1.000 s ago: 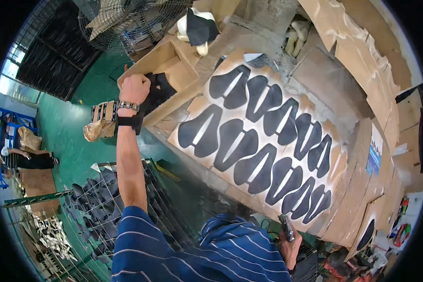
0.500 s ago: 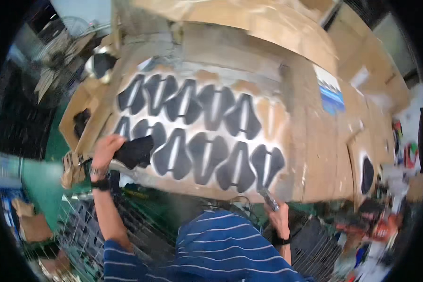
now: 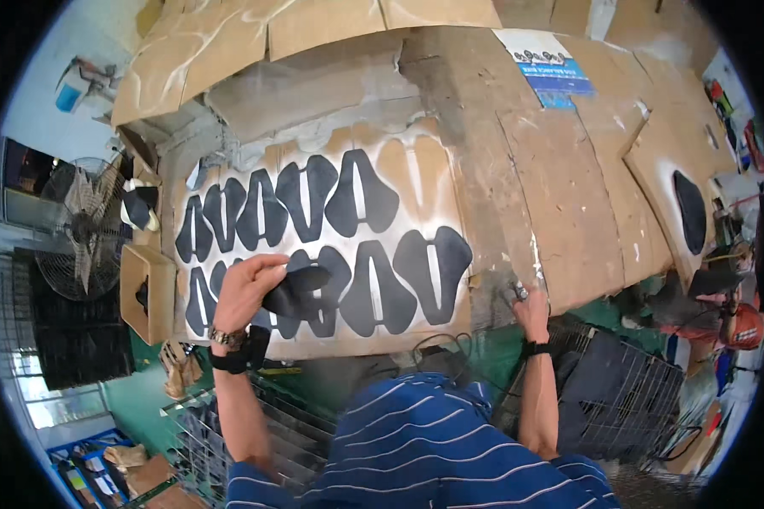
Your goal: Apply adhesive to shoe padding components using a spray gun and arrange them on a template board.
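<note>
My left hand [image 3: 246, 293] pinches a dark, flat cut piece [image 3: 301, 293] between thumb and fingers. It hangs over the lower row of similar black pieces and hides part of them. These pieces [image 3: 371, 288] lie in two rows on a cardboard sheet [image 3: 390, 339] coated with white overspray, each with a pale slot down its middle. At the upper row's right end, a bare brown outline [image 3: 413, 178] shows on the sheet. My right hand [image 3: 531, 312], beyond the sheet's right edge, is closed around a small metal spray gun [image 3: 520, 292], mostly hidden by the fingers.
Cardboard panels [image 3: 297, 34] stand behind the sheet. To the left are a cardboard box [image 3: 136, 293] and a large fan [image 3: 83, 225]. Wire racks [image 3: 620, 382] with dark pieces stand below the table edge. At right, another dark piece [image 3: 690, 212] lies on whitened cardboard.
My view has turned, so the table appears shifted left. My left hand still holds the dark piece, now farther right over the lower row. My right hand with the spray gun is farther from the pieces.
</note>
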Demonstrator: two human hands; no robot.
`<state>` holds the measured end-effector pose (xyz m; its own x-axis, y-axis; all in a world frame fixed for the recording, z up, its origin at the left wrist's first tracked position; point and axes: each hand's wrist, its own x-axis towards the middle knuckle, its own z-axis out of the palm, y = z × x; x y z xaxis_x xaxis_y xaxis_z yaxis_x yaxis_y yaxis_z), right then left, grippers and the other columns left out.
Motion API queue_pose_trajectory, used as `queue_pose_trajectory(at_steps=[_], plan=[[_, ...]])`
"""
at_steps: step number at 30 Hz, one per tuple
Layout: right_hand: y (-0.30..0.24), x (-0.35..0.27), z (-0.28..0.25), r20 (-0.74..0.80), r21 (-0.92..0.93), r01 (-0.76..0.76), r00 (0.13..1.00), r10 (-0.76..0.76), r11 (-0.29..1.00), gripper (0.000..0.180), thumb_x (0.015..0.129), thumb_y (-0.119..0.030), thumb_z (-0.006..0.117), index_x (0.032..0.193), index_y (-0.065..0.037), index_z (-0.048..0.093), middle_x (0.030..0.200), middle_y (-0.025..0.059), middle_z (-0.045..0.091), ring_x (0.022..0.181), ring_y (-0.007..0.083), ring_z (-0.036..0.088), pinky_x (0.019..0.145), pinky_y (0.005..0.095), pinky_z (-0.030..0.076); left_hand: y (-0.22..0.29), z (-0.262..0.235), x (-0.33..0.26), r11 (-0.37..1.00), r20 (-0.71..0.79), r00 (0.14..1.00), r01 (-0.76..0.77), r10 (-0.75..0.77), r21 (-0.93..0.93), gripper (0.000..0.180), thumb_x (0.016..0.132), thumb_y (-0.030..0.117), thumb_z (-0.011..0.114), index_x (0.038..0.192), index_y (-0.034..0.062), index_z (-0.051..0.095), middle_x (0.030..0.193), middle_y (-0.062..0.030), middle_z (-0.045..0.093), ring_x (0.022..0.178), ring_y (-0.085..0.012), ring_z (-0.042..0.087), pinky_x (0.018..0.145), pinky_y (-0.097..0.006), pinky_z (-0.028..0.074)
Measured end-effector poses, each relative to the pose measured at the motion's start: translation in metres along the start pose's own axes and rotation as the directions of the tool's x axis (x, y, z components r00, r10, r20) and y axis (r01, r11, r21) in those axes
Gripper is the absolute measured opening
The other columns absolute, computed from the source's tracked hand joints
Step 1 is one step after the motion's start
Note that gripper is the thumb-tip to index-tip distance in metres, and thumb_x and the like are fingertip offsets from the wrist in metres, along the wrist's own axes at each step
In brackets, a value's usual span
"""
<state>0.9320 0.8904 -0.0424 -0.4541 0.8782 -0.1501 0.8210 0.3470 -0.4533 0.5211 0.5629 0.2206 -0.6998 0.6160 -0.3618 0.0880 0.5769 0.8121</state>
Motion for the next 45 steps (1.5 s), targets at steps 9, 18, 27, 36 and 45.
queue_pose_trajectory(at_steps=[9,18,27,36,45], plan=[[0.009,-0.002,0.033,0.012,0.017,-0.182,0.983,0.182,0.983,0.035,0.077,-0.004,0.061,0.111,-0.005,0.07,0.097,0.0289,0.071,0.092,0.0481,0.067,0.082,0.0531,0.055,0.061,0.06,0.113,0.963,0.045,0.963,-0.269,0.267,0.035,0.033,0.1,0.022,0.064,0.12,-0.0041,0.069,0.079,0.0018,0.064,0.066,-0.0082,0.061,0.057,-0.023,0.051],[-0.016,-0.008,0.025,0.005,0.099,-0.301,0.953,0.302,0.949,0.031,0.079,-0.004,0.061,0.108,-0.002,0.071,0.095,0.0303,0.07,0.09,0.0486,0.068,0.081,0.055,0.054,0.126,0.141,0.25,0.755,0.094,0.94,-0.2,0.327,-0.624,0.073,0.104,0.039,0.059,0.156,-0.0005,0.026,0.133,-0.0316,0.059,0.115,-0.0375,0.067,0.093,-0.044,0.059],[-0.033,-0.003,0.011,0.02,0.108,-0.36,0.933,0.36,0.927,0.033,0.081,-0.003,0.063,0.113,-0.002,0.071,0.091,0.0309,0.069,0.089,0.0498,0.067,0.079,0.0538,0.054,-0.028,0.197,0.297,0.59,0.206,0.918,-0.377,0.338,0.714,0.049,0.094,0.017,0.061,0.137,-0.0057,0.054,0.13,-0.0294,0.062,0.126,-0.0464,0.054,0.101,-0.048,0.049],[-0.04,0.006,0.007,0.067,0.067,-0.368,0.929,0.364,0.927,0.038,0.08,-0.005,0.066,0.118,-0.001,0.07,0.097,0.0317,0.069,0.093,0.0485,0.068,0.08,0.054,0.054,-0.082,0.27,0.279,0.329,0.25,0.893,-0.38,0.376,0.865,0.099,0.094,0.063,0.054,0.145,-0.0191,0.035,0.153,-0.0363,0.037,0.15,-0.047,0.026,0.125,-0.052,0.016],[-0.036,0.007,0.012,0.092,-0.005,-0.341,0.936,0.339,0.94,0.047,0.076,-0.003,0.064,0.122,-0.002,0.07,0.096,0.0321,0.069,0.093,0.048,0.068,0.081,0.0533,0.055,-0.064,0.282,0.235,0.452,0.298,0.878,-0.454,0.375,0.768,0.084,0.092,0.053,0.062,0.135,-0.0184,0.046,0.137,-0.0385,0.051,0.135,-0.0489,0.043,0.118,-0.052,0.029]])
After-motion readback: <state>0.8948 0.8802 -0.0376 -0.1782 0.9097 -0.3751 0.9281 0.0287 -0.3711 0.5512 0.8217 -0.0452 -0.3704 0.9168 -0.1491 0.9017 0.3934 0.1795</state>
